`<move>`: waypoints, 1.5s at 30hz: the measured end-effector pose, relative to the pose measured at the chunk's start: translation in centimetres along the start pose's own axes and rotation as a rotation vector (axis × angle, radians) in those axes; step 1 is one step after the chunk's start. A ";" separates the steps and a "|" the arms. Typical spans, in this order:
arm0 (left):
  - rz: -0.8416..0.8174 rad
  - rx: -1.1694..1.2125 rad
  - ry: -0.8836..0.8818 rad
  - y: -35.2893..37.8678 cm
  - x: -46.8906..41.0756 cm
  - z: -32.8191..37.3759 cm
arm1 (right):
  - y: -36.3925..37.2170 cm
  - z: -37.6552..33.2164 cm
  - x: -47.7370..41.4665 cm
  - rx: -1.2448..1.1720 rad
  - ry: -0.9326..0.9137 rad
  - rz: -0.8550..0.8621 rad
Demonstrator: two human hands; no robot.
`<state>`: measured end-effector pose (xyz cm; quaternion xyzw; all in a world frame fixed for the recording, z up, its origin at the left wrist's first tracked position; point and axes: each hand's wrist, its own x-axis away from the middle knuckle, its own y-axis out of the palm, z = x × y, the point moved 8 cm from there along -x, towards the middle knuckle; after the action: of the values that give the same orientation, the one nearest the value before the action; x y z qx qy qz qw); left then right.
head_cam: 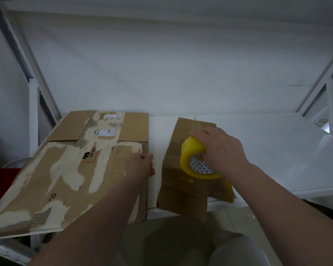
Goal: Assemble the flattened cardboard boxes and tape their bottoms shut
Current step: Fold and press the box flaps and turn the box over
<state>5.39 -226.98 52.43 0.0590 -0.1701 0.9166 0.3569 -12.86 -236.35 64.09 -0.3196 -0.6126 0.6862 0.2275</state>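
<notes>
A small flattened box point(190, 166) lies at 5 o'clock on the white bench point(277, 150), with the yellow tape roll point(194, 160) on it, grasped by the right hand point(223, 152). At 8 o'clock, the left hand point(140, 166) pinches the large flattened box point(65, 169) by its edge. Assembly hasn't begun; next, probably set the tape aside and open a box.

A single wide-angle head-worn camera looks forward and steeply down from close above the near edge of the white desk point(277, 150), taking in both forearms, the wall behind and the floor below
</notes>
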 end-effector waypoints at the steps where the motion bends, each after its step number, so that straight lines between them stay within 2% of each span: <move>1: 0.004 -0.037 0.007 0.1 -0.1 -0.2 | 0.0 -0.1 0.0 0.011 0.003 0.001; 6: -0.013 -0.114 -0.024 0.9 -0.7 -1.5 | -0.2 -0.3 0.1 0.036 0.013 0.013; 18: -0.039 -0.002 -0.115 2.5 -1.4 -3.6 | -0.1 -1.0 0.1 0.025 -0.042 0.053; 25: 0.055 -0.046 0.070 1.0 -1.6 -2.1 | 0.0 -0.6 0.0 -0.024 -0.034 0.077; 30: 0.022 -0.108 0.085 1.5 -1.4 -1.9 | 0.0 -0.2 0.2 -0.058 -0.023 0.079; 33: -0.037 -0.097 0.011 2.6 -1.4 -2.9 | 0.1 -0.2 0.2 -0.066 -0.025 0.083; 39: -0.171 0.089 -0.228 4.7 -1.4 -4.9 | 0.2 -0.4 0.1 -0.079 -0.039 0.099; 42: -0.224 0.089 -0.311 5.1 -1.1 -5.0 | 0.1 -0.5 0.1 -0.084 -0.035 0.093; 45: -0.262 0.003 -0.312 5.3 -1.0 -4.4 | 0.2 -0.6 0.1 -0.077 -0.032 0.083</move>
<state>2.61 -229.66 46.69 0.2223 -0.2130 0.8424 0.4422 -12.48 -235.90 63.87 -0.3423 -0.6284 0.6758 0.1768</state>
